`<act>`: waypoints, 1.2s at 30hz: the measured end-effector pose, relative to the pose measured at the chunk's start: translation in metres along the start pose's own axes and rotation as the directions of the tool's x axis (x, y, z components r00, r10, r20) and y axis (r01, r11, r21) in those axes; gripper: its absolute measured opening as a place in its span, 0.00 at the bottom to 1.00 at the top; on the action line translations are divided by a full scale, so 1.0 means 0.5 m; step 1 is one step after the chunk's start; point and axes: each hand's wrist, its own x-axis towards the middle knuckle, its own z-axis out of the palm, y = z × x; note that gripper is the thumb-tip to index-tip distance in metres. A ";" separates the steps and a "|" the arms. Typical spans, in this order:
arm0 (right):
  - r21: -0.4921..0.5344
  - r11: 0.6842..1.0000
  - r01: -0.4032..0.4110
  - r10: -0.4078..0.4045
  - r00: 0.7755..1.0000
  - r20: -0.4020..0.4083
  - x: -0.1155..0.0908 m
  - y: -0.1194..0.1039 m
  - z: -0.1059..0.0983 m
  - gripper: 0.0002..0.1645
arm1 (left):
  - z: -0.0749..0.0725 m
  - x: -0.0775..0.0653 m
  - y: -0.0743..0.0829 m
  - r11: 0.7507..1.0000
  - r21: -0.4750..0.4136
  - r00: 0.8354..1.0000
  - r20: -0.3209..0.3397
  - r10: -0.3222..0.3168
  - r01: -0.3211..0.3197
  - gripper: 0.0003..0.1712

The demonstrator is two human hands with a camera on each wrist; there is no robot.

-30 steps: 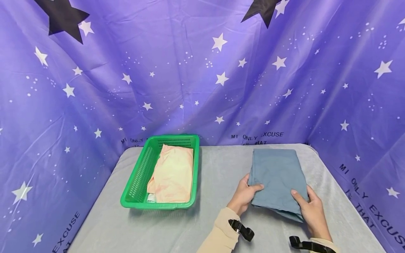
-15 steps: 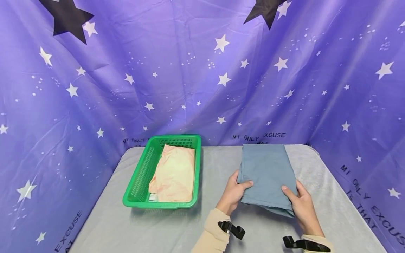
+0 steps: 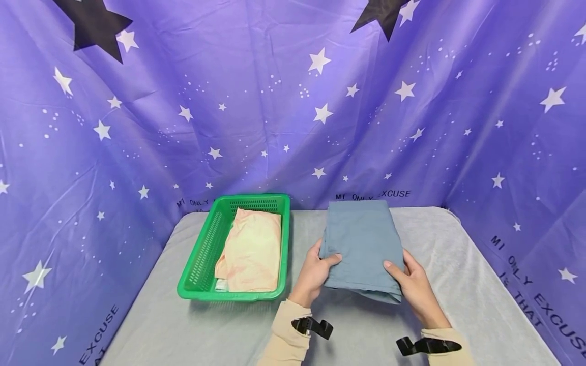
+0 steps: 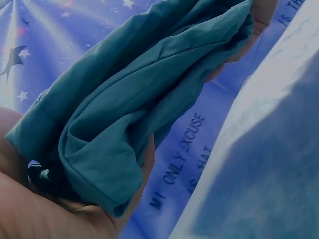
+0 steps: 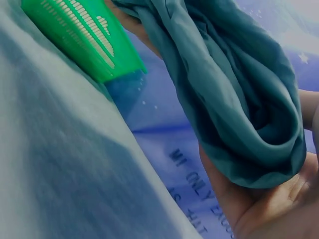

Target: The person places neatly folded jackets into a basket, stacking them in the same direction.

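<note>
Both hands hold a folded blue-grey cloth garment [image 3: 361,244] above the table, right of the basket. My left hand [image 3: 315,272] grips its left edge, thumb on top and fingers underneath. On the opposite edge, my right hand [image 3: 415,284] holds it the same way. Seen from the left wrist, the folded layers of the garment [image 4: 114,109] lie between thumb and fingers. A rounded fold of the garment [image 5: 239,109] rests in the right palm in the right wrist view. Its exact kind does not show.
A green perforated basket [image 3: 183,290] stands on the grey cloth-covered table [image 3: 229,335] to the left. Inside it lies a folded peach garment [image 3: 254,249], with a small pale piece [image 3: 222,285] at its lower left corner. A purple starry curtain [image 3: 256,101] encloses the back and sides.
Both hands have carried the folded blue-grey garment leftward and slightly up in the view, closer to the green basket. Their grip on it looks the same, and the basket stays in place.
</note>
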 end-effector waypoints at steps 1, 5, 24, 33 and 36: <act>0.004 1.000 0.000 0.000 1.000 0.009 0.003 -0.002 0.005 0.42 | -0.007 -0.002 0.004 1.000 0.002 1.000 -0.004 0.000 0.000 0.35; 0.006 1.000 -0.009 0.009 0.999 0.045 0.015 -0.014 0.024 0.43 | -0.034 -0.008 0.020 1.000 0.003 1.000 -0.007 0.000 0.000 0.36; 0.005 0.999 0.041 -0.041 0.982 0.186 0.060 -0.051 0.102 0.41 | -0.150 -0.024 0.067 0.999 0.043 0.999 -0.043 0.006 -0.004 0.38; -0.009 0.999 0.032 -0.028 0.959 0.281 0.071 -0.071 0.128 0.41 | -0.193 -0.037 0.079 1.000 0.021 0.998 -0.058 0.002 0.000 0.38; -0.031 0.999 0.027 -0.017 0.953 0.301 0.077 -0.079 0.137 0.41 | -0.207 -0.042 0.083 1.000 0.024 0.997 -0.070 -0.012 0.013 0.36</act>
